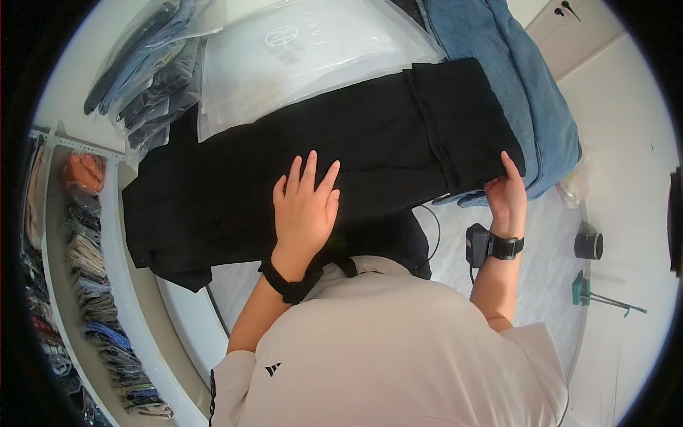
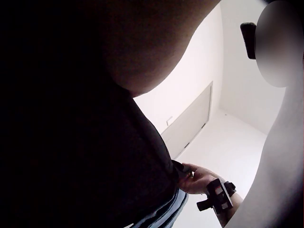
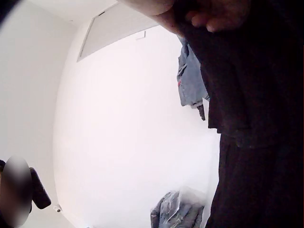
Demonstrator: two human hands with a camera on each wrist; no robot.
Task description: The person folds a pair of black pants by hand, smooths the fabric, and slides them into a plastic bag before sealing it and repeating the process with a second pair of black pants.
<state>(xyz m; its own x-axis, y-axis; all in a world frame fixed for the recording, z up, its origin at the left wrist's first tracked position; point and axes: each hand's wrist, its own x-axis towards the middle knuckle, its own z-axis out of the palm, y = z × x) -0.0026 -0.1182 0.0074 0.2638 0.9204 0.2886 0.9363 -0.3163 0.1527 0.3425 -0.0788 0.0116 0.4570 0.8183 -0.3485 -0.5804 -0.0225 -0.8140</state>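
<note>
A black garment (image 1: 341, 149), folded lengthwise, lies across the white table (image 1: 541, 235). My left hand (image 1: 307, 203) rests flat on its near middle with fingers spread and straight. My right hand (image 1: 506, 191) grips the garment's folded right end at its near corner, thumb on top. In the right wrist view the fingers (image 3: 209, 14) curl round the black fabric (image 3: 256, 118). In the left wrist view the black fabric (image 2: 85, 156) fills the frame and my right hand (image 2: 197, 178) shows at its edge.
Blue denim garments (image 1: 512, 78) are piled at the table's far right. Clear plastic bags (image 1: 299, 57) and bagged clothes (image 1: 156, 71) lie at the back. Shelves of folded clothes (image 1: 92, 285) run along the left. A small black cylinder (image 1: 588, 245) and a green tool (image 1: 583, 290) sit at the right.
</note>
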